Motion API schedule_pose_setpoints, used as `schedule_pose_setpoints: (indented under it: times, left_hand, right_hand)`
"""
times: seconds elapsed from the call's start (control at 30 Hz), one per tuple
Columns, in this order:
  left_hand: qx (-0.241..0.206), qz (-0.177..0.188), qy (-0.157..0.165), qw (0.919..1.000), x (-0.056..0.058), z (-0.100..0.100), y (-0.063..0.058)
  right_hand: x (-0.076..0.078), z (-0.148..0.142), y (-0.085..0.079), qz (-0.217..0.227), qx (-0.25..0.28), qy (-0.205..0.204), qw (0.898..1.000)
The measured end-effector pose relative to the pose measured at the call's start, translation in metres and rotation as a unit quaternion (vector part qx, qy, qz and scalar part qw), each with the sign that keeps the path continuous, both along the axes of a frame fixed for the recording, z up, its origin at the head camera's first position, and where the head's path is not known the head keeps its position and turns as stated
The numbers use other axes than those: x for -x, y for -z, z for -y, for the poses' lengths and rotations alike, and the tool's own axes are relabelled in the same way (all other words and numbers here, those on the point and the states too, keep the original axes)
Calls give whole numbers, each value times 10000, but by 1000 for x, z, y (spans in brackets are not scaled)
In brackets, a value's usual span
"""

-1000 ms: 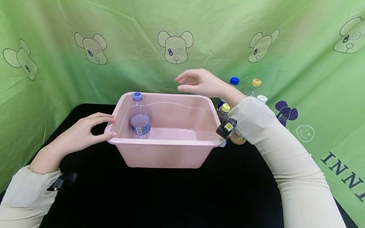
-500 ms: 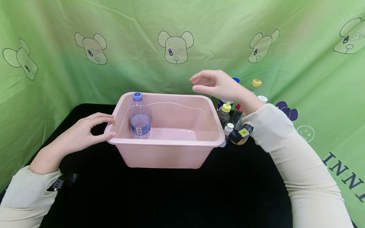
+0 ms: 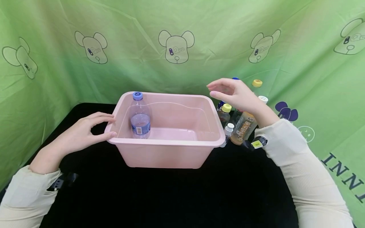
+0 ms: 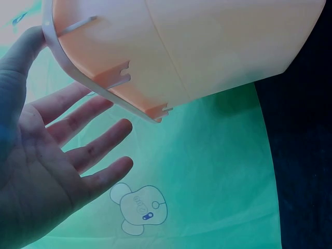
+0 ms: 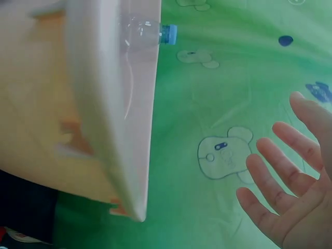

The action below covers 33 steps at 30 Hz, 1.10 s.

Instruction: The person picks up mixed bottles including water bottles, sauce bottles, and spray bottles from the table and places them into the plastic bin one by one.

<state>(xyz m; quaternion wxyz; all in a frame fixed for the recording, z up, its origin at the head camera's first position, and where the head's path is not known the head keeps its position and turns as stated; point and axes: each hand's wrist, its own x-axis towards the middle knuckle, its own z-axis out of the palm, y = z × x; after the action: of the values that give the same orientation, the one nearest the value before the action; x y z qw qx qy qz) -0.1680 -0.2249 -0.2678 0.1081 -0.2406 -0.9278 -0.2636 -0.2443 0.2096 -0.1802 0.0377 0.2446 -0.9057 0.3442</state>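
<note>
A pink plastic tub (image 3: 165, 155) stands on the black tabletop in the head view. Inside it, at the left end, a clear bottle (image 3: 140, 118) with a blue cap and blue label stands upright. My left hand (image 3: 81, 131) rests against the tub's left rim, thumb and fingertips touching it; the left wrist view shows its fingers (image 4: 85, 150) spread and fairly straight. Beyond the tub's right end, my right hand (image 3: 236, 95) hovers over a group of bottles, holding nothing. Its fingers are loosely bent and apart, as the right wrist view confirms, and it hides some of the bottles.
Right of the tub several bottles crowd together: a yellow-capped one (image 3: 224, 115), a small white-capped one (image 3: 227, 134), a brown one with an orange-lettered label (image 3: 243, 128), and another yellow cap (image 3: 257, 83) behind. A green printed curtain (image 3: 137, 47) surrounds the table.
My right hand has moved right, and lately a little down, from above the tub's back rim to over the bottles, uncovering the brown bottle. The left hand, tub and blue-capped bottle have stayed put.
</note>
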Motion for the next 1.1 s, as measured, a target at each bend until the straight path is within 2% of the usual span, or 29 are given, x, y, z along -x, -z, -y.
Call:
schedule_pose_setpoints:
  times: [0.27, 0.53, 0.83, 1.0, 1.1]
  left_hand:
    - [-21, 23, 9, 10000, 0, 0, 0]
    - [-10, 0, -2, 10000, 0, 0, 1]
    - [-53, -20, 1, 10000, 0, 0, 2]
    - [-49, -103, 27, 9999, 0, 0, 2]
    - [-59, -89, 25, 9999, 0, 0, 2]
  right_hand:
    - [-7, -25, 13, -4, 461, 354, 9983]
    - [-13, -51, 23, -420, 895, 564, 9935]
    - [-20, -70, 35, -553, 1378, 837, 9854]
    - [-21, -77, 42, -625, 2009, 840, 9740]
    - [-21, -81, 48, -689, 2563, 817, 9607]
